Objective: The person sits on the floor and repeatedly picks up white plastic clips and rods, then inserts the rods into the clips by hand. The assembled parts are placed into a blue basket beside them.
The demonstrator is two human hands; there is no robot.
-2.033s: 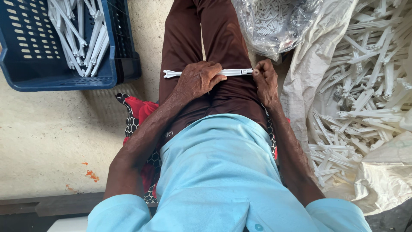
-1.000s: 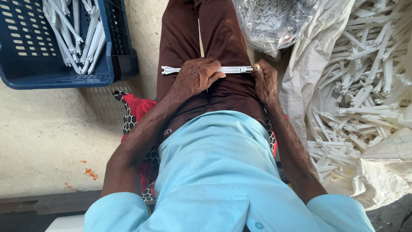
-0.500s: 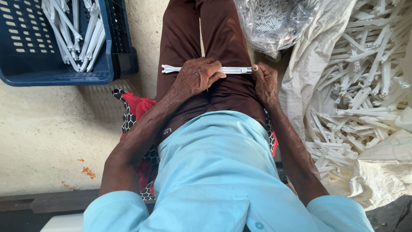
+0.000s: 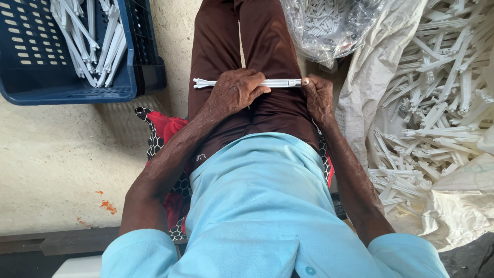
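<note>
A long white plastic strip (image 4: 282, 83) lies across my lap, over brown trousers. My left hand (image 4: 234, 91) is wrapped over its middle, fingers curled on it, so the forked left end pokes out past my knuckles. At the strip's right end my right hand (image 4: 317, 96) pinches it with thumb and fingers. Both hands rest on my thighs, just beyond my light blue shirt.
A dark blue slotted crate (image 4: 31, 56) with several white strips stands on the concrete floor at upper left. A clear bag (image 4: 329, 25) of small white pieces lies ahead. On the right, a big white sack (image 4: 442, 103) spills many white strips. A red patterned cloth (image 4: 164, 134) is under me.
The view has shifted slightly. Both hands stay on the strip across my lap, with barely any movement.
</note>
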